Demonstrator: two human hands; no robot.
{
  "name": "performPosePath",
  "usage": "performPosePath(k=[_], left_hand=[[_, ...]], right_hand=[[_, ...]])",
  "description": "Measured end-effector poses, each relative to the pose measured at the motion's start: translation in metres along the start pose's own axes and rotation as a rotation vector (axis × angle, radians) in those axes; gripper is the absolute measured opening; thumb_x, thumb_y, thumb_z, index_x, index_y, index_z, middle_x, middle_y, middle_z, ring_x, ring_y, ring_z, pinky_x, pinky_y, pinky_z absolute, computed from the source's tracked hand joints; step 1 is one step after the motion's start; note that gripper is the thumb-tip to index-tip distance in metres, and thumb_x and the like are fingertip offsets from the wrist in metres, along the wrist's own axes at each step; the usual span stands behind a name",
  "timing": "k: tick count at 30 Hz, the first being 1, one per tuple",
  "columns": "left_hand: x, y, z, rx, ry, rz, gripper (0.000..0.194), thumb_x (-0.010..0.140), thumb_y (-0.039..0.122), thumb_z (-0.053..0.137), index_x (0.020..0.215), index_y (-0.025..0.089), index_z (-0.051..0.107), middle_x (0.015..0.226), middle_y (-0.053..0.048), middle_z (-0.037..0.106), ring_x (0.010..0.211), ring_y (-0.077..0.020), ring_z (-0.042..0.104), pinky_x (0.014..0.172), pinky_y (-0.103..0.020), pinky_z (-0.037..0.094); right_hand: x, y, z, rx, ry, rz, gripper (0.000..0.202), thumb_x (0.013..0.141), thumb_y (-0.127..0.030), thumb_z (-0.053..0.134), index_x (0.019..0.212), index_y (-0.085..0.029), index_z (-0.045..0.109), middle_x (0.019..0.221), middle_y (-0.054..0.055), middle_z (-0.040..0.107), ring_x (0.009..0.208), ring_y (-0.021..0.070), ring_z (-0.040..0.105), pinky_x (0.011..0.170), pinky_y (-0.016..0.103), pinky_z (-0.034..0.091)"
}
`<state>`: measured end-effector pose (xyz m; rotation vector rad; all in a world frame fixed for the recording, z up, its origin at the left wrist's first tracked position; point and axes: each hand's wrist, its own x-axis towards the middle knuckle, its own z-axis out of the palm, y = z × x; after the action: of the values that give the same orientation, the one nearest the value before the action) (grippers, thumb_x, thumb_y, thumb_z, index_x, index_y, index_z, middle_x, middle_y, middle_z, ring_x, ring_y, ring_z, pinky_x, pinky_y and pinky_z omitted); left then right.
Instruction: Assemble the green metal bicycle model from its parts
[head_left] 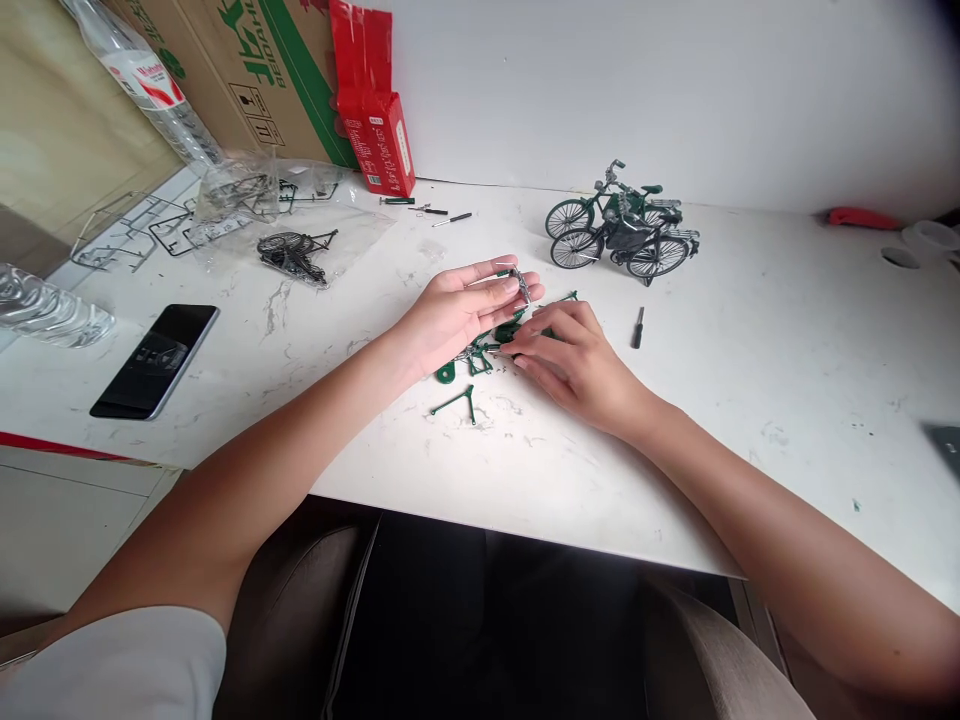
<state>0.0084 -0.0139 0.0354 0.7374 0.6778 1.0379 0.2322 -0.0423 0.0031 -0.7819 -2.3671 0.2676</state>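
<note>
My left hand (457, 305), palm up, pinches a small silver handlebar (523, 287) with green ends between thumb and fingers. Just below and to its right, my right hand (562, 355) reaches down with bent fingers over a pile of green model bicycle parts (480, 362). Its fingertips meet beside a small dark and silver piece; whether they grip it is hard to make out. Nearer the table edge lies a green forked part (466, 400). Tiny loose bits are scattered by my right fingertips.
Two assembled model bicycles (619, 225) stand at the back, a short screwdriver (637, 328) nearer. Small tools (451, 219) lie behind my left hand. Leftward are plastic bags with black parts (296, 255), a phone (155, 361), bottles (154, 85), a red packet (379, 140) and a carton (262, 70).
</note>
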Motion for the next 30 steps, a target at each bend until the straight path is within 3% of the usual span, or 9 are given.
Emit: performPosePath(k=[10, 19, 30], left_hand=[[-0.003, -0.002, 0.003, -0.01, -0.024, 0.016, 0.03, 0.097, 0.006, 0.074, 0.125, 0.014, 0.071, 0.122, -0.013, 0.083, 0.134, -0.0255, 0.075, 0.129, -0.044, 0.048], [-0.001, -0.001, 0.001, -0.026, -0.011, 0.033, 0.026, 0.095, 0.006, 0.077, 0.119, 0.015, 0.073, 0.121, -0.013, 0.083, 0.135, -0.0267, 0.074, 0.127, -0.044, 0.049], [0.0, -0.001, 0.001, -0.004, 0.019, 0.024, 0.029, 0.094, 0.005, 0.077, 0.121, 0.014, 0.071, 0.123, -0.015, 0.082, 0.135, -0.0276, 0.074, 0.127, -0.045, 0.048]], right_hand=[[0.004, 0.001, 0.013, -0.25, -0.087, -0.09, 0.034, 0.108, -0.01, 0.06, 0.126, -0.028, 0.081, 0.121, 0.012, 0.076, 0.124, 0.0348, 0.057, 0.096, 0.051, 0.05], [0.003, -0.002, 0.005, -0.262, -0.115, -0.067, 0.025, 0.109, -0.02, 0.061, 0.121, -0.029, 0.081, 0.123, 0.013, 0.075, 0.127, 0.0366, 0.057, 0.096, 0.054, 0.05], [0.002, 0.0, -0.004, -0.21, -0.11, 0.016, 0.017, 0.109, -0.023, 0.06, 0.105, -0.025, 0.077, 0.118, 0.014, 0.073, 0.118, 0.0354, 0.055, 0.093, 0.053, 0.05]])
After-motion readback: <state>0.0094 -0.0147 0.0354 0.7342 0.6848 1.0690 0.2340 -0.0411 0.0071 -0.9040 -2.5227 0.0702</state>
